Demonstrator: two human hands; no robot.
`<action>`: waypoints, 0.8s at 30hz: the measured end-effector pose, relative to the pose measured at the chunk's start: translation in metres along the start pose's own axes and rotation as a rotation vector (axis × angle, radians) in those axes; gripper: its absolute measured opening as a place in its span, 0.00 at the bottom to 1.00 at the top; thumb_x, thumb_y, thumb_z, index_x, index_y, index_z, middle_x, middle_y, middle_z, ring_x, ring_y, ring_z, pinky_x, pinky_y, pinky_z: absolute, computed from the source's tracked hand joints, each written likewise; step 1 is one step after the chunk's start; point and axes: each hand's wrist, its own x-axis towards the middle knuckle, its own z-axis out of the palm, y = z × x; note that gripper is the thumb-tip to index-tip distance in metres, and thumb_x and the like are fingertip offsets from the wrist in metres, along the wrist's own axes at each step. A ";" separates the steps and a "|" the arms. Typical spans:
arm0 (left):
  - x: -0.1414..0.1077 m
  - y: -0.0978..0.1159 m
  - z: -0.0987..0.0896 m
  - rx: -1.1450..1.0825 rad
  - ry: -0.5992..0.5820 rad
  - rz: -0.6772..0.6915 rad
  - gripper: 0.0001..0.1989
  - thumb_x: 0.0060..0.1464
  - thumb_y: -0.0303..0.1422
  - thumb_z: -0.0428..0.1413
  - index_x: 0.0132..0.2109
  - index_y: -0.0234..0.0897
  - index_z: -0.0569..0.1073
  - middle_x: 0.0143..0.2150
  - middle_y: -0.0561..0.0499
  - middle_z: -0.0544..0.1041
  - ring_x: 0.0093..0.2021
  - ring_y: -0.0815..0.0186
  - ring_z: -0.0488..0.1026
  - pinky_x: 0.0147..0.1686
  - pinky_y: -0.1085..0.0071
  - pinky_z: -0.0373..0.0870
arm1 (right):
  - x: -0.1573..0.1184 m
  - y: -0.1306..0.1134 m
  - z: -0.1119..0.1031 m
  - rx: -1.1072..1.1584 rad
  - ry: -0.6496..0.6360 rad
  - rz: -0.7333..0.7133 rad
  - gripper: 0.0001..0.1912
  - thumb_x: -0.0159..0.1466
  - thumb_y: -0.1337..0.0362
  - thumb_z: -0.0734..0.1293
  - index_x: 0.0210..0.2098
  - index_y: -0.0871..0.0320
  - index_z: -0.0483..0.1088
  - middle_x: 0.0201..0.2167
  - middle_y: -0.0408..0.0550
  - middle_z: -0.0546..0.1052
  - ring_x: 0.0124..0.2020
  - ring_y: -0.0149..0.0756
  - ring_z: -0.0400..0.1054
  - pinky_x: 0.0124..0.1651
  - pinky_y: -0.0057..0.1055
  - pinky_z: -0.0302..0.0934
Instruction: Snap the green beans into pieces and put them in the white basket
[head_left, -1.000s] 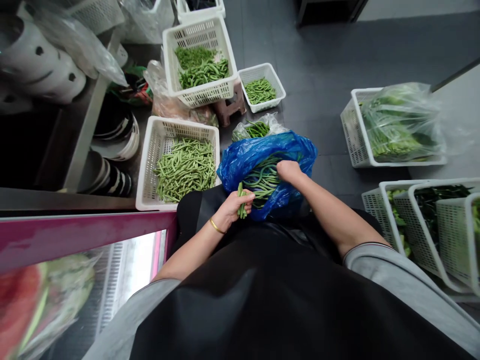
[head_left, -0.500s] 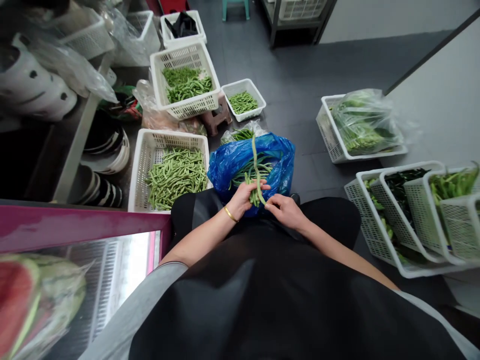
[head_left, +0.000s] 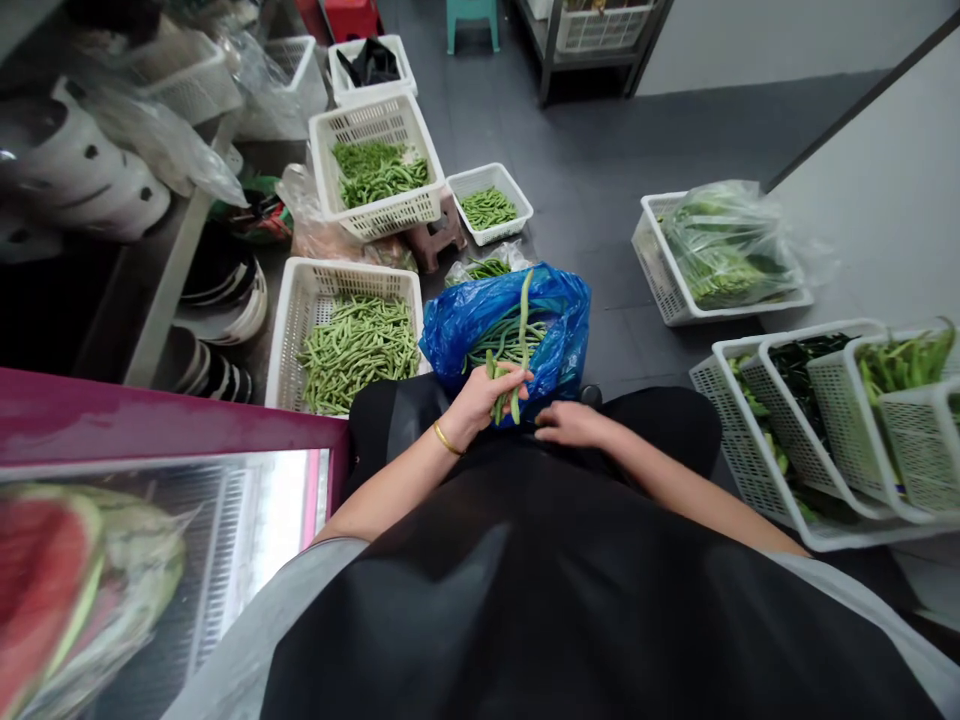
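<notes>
My left hand [head_left: 480, 398] is closed around green beans. One long bean [head_left: 524, 312] stands up out of it, and several shorter pieces [head_left: 493, 366] poke out between the fingers. Below it and to the right, my right hand [head_left: 576, 424] is near my lap, apart from the beans, with its fingers curled together; anything in them is too small to make out. A blue plastic bag [head_left: 571, 312] lies open just beyond my hands, with long beans [head_left: 499, 342] inside. Left of the bag, a white crate [head_left: 285, 330] holds many short bean pieces [head_left: 358, 350].
Further off are another crate of greens [head_left: 390, 215] on a stool and a small basket of beans [head_left: 481, 238]. On the right stand a crate with bagged vegetables [head_left: 652, 290] and tilted crates of greens [head_left: 750, 470]. A glass-topped case [head_left: 247, 540] with watermelon is close on my left.
My right hand has come away from the lower end of the long bean and dropped slightly toward my lap. The left hand keeps its beans, and the view has shifted slightly.
</notes>
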 end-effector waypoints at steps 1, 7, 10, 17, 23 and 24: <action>-0.002 0.000 -0.002 0.017 -0.051 -0.059 0.21 0.37 0.43 0.64 0.33 0.29 0.73 0.19 0.53 0.71 0.13 0.76 0.60 0.13 0.77 0.52 | 0.001 0.001 -0.013 0.092 0.029 -0.056 0.10 0.53 0.60 0.68 0.33 0.58 0.74 0.25 0.44 0.74 0.27 0.32 0.68 0.31 0.28 0.61; -0.003 -0.010 -0.006 0.163 -0.148 -0.181 0.17 0.34 0.39 0.65 0.28 0.29 0.73 0.17 0.50 0.72 0.12 0.75 0.61 0.13 0.77 0.51 | 0.001 -0.030 -0.069 0.319 0.272 -0.280 0.16 0.55 0.57 0.66 0.40 0.60 0.72 0.22 0.41 0.70 0.24 0.29 0.64 0.29 0.27 0.59; 0.001 -0.015 -0.012 0.175 -0.097 -0.199 0.15 0.35 0.37 0.65 0.27 0.30 0.72 0.16 0.50 0.71 0.12 0.75 0.60 0.12 0.77 0.51 | -0.013 -0.054 -0.059 0.132 0.279 -0.373 0.10 0.56 0.63 0.63 0.33 0.60 0.73 0.24 0.43 0.72 0.24 0.29 0.64 0.31 0.27 0.59; -0.014 -0.010 -0.014 0.149 -0.078 -0.111 0.16 0.35 0.39 0.64 0.27 0.31 0.72 0.16 0.51 0.70 0.14 0.74 0.61 0.13 0.77 0.53 | -0.020 -0.037 -0.035 0.791 0.450 -0.197 0.15 0.57 0.52 0.64 0.28 0.58 0.70 0.16 0.41 0.67 0.18 0.29 0.62 0.25 0.28 0.59; -0.010 0.032 -0.025 -0.213 0.164 0.340 0.18 0.39 0.45 0.62 0.28 0.36 0.68 0.20 0.56 0.68 0.18 0.75 0.64 0.18 0.77 0.61 | -0.001 -0.027 -0.018 1.364 0.331 -0.040 0.18 0.48 0.50 0.72 0.28 0.58 0.68 0.16 0.37 0.65 0.18 0.28 0.63 0.18 0.24 0.58; -0.005 0.034 -0.028 -0.200 0.183 0.303 0.19 0.38 0.44 0.63 0.29 0.35 0.68 0.20 0.57 0.68 0.17 0.76 0.63 0.17 0.78 0.60 | 0.000 -0.031 -0.015 1.377 0.307 -0.043 0.18 0.48 0.51 0.72 0.28 0.58 0.69 0.16 0.37 0.66 0.18 0.27 0.64 0.18 0.24 0.58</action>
